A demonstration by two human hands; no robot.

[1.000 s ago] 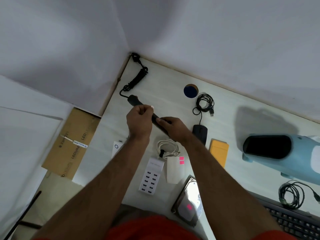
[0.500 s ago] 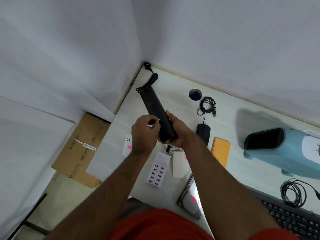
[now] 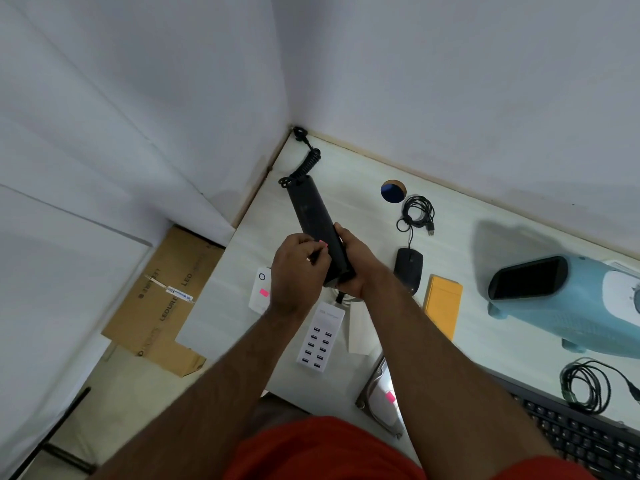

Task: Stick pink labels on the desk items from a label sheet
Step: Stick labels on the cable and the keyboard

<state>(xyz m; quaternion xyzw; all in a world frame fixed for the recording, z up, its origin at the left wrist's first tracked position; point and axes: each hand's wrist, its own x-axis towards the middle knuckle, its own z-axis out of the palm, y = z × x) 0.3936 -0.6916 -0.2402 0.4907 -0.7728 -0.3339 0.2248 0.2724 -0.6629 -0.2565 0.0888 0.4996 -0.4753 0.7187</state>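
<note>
Looking down past our forearms, we held the work just above the desk (image 3: 485, 341). Our right hand (image 3: 356, 263) was wrapped round the near end of the black cylinder (image 3: 317, 223), whose long axis ran away from us and slightly left, toward the coiled cord (image 3: 304, 164) at the wall corner. Our left hand (image 3: 298, 271) sat against the cylinder's left flank, fingertips pinching a pink label (image 3: 323, 243) right at its surface. By our judgement the left hand was the nearer one to press it on.
</note>
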